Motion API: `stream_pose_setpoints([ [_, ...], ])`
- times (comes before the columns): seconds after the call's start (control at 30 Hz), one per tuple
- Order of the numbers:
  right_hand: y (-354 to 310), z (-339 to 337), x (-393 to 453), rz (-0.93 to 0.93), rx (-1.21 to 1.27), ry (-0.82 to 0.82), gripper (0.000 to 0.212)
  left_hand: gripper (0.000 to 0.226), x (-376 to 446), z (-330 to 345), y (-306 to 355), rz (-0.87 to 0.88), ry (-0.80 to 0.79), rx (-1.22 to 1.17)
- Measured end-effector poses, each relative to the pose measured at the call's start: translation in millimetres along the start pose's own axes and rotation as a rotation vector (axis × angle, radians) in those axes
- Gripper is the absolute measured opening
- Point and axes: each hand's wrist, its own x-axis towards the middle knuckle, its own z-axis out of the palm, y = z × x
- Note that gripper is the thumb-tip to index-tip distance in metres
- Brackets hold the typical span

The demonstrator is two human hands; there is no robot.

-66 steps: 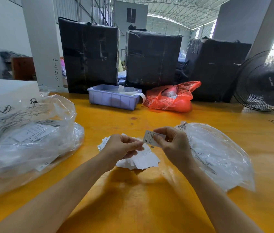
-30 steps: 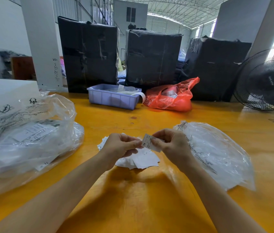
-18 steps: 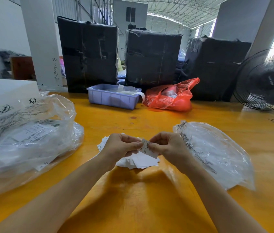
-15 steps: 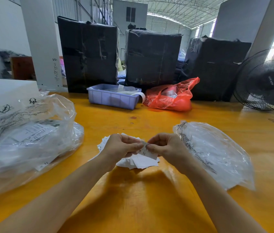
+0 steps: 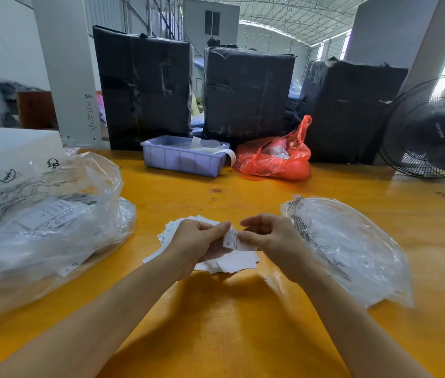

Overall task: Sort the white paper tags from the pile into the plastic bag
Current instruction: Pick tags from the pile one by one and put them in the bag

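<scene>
1. Both hands, left [image 5: 197, 241] and right [image 5: 273, 238], pinch one small white paper tag [image 5: 233, 239] above the loose pile of white paper tags [image 5: 232, 261] on the yellow bench [image 5: 243, 323].
2. The crumpled clear plastic bag [image 5: 346, 246] lies just right; much of the pile seems left.
3. The tag reads "XL".

Both hands met over the pile of white paper tags [image 5: 232, 261] on the yellow table [image 5: 243, 336]. The left hand [image 5: 197, 241] and right hand [image 5: 273, 238] pinched one tag marked XL [image 5: 233, 240] between them. A clear plastic bag [image 5: 352, 246] lay just right; a purple bin [image 5: 183, 159] and red bag [image 5: 276, 159] sat far.
</scene>
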Motion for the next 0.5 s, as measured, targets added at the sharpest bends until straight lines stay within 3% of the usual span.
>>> stream_pose_setpoints([
  [0.3, 0.4, -7.3, 5.5, -0.104, 0.009, 0.218, 0.016, 0.001, 2.1, -6.9, -0.6, -0.045, -0.011, -0.067],
  [0.5, -1.0, -6.2, 4.6, -0.141, 0.01, 0.216, 0.018, 0.006, 2.3, -7.4, 1.4, -0.038, 0.0, -0.038],
])
